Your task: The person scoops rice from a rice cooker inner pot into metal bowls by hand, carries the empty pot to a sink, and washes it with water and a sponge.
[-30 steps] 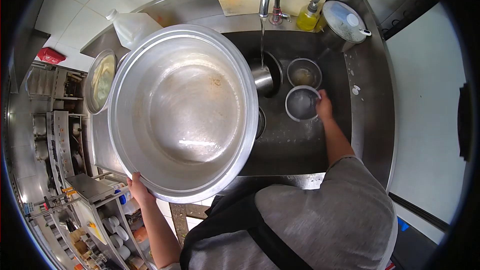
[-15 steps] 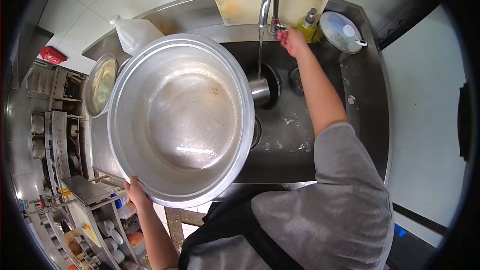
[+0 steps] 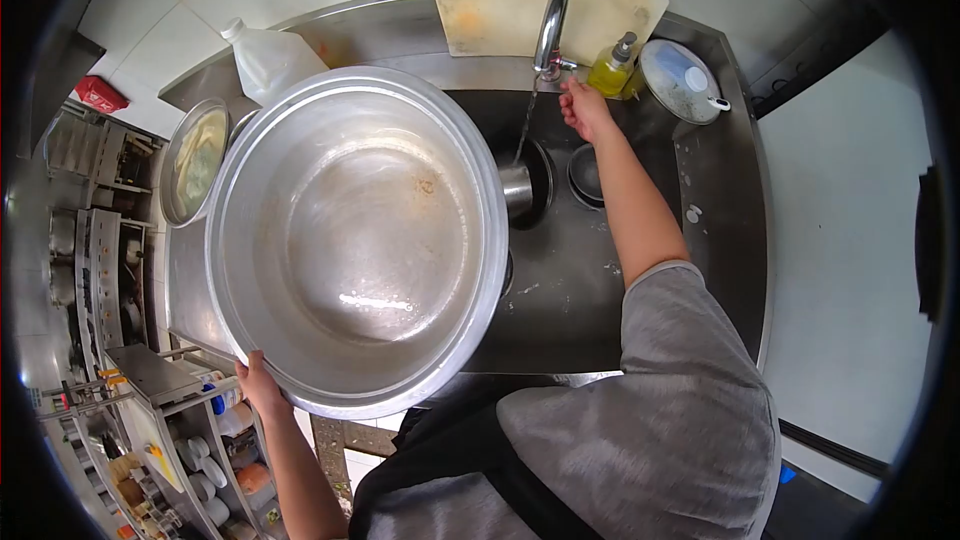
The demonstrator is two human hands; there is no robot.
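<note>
A large metal pot (image 3: 375,230) is tilted so its inside faces me, showing wet spots and brownish marks at the bottom. My left hand (image 3: 262,387) is closed on its lower left rim. My right hand (image 3: 588,112) is just below the lever of the faucet (image 3: 553,25), apart from it, with loosely curled fingers and nothing in them. A thin stream of water (image 3: 526,125) runs from the spout toward a metal container (image 3: 516,188) in the sink, partly hidden by the pot.
The dark sink basin (image 3: 560,300) also holds a small round bowl (image 3: 585,178). Along the back are a cutting board (image 3: 490,10), a yellow soap bottle (image 3: 610,68), a round lid (image 3: 675,80) and a white jug (image 3: 268,62). Shelves (image 3: 215,440) stand at lower left.
My right hand has come off the faucet lever and dropped slightly. Water is still running, its stream now slanted. The pot stays in my left hand, shifted slightly left in view.
</note>
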